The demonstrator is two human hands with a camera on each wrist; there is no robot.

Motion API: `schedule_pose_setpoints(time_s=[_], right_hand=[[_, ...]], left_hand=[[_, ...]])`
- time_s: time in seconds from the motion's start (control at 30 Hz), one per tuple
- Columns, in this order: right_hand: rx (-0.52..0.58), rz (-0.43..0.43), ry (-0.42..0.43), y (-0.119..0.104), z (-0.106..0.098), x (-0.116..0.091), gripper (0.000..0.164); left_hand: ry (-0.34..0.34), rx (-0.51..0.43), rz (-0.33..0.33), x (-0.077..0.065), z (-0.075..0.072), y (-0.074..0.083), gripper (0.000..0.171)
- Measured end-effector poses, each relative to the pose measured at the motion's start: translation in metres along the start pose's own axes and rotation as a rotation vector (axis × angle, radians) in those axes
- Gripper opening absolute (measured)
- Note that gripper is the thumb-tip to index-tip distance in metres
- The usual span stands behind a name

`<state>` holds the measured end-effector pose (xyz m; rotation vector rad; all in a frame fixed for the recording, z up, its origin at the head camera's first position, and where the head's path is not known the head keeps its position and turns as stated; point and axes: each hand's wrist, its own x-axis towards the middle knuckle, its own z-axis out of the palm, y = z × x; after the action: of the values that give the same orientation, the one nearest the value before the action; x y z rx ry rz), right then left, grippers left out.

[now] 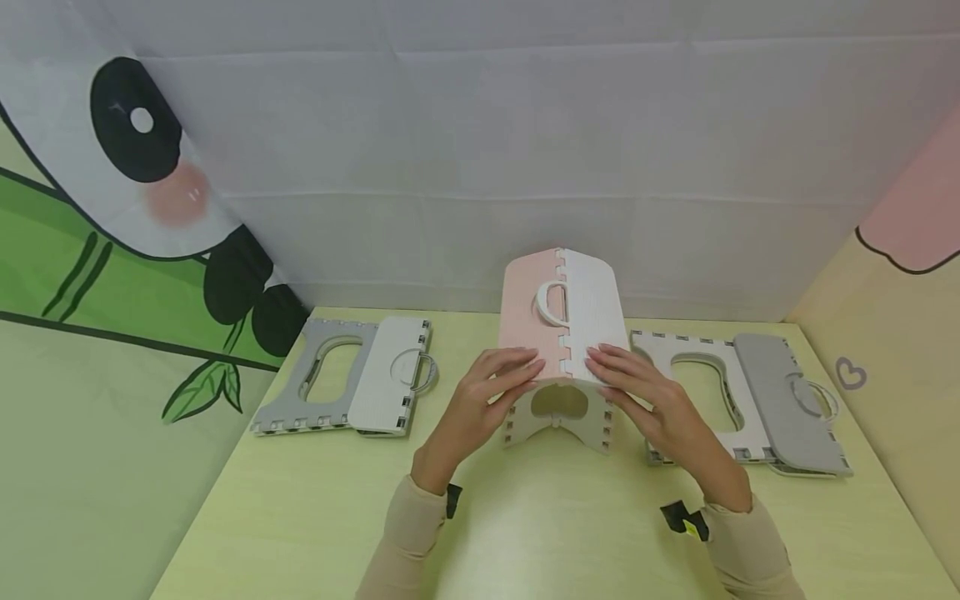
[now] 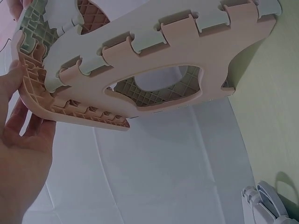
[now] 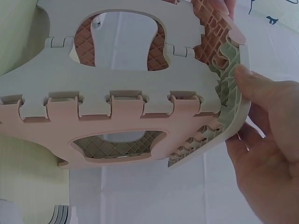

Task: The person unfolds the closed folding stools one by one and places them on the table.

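Note:
A pink and white folding stool stands upright on the table, its two-part top peaked along the middle seam. A white loop handle sits at that seam. My left hand pinches the near edge of the pink half, fingers above. On the white half, my right hand grips the near edge likewise. In the left wrist view, the left thumb presses the ribbed underside of the top. The right wrist view shows the right thumb under the white half. The hinged end panel is partly bent.
A grey and white folded stool lies flat on the table at the left. Another folded stool, white and grey, lies at the right, partly behind the right hand. A pale cloth wall rises behind the table.

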<state>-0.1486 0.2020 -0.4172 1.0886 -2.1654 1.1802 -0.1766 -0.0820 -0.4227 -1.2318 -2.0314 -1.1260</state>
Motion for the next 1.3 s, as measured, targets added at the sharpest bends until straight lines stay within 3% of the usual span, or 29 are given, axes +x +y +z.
schedule_pose_setpoints(time_s=[0.2, 0.43, 0.67, 0.93, 1.0, 1.13, 1.3], right_hand=[[0.002, -0.020, -0.011, 0.0021, 0.0006, 0.0001, 0.049], [-0.021, -0.028, -0.025, 0.0033, 0.0011, 0.0008, 0.064], [-0.019, -0.031, -0.020, 0.0057, 0.0015, -0.0002, 0.039], [-0.035, -0.063, -0.009, 0.0070, 0.0025, 0.0019, 0.037], [-0.043, -0.049, -0.017, 0.0060, 0.0025, 0.0027, 0.039], [-0.051, -0.017, -0.034, 0.0039, 0.0017, 0.0035, 0.061], [-0.061, 0.004, -0.046, 0.0022, -0.0011, 0.0033, 0.065]], left_hand=[[-0.012, 0.028, -0.012, -0.0001, 0.0004, 0.0000, 0.041], [-0.023, 0.066, -0.013, 0.0001, 0.0024, 0.0005, 0.037], [-0.015, 0.057, -0.012, 0.0004, 0.0034, 0.0003, 0.039], [-0.012, 0.061, -0.010, 0.0014, 0.0014, 0.0008, 0.037], [-0.011, 0.067, -0.013, 0.0012, 0.0007, 0.0007, 0.037], [-0.009, 0.084, -0.007, 0.0016, 0.0007, 0.0015, 0.038], [0.000, 0.099, -0.005, 0.0031, 0.0044, 0.0032, 0.039]])
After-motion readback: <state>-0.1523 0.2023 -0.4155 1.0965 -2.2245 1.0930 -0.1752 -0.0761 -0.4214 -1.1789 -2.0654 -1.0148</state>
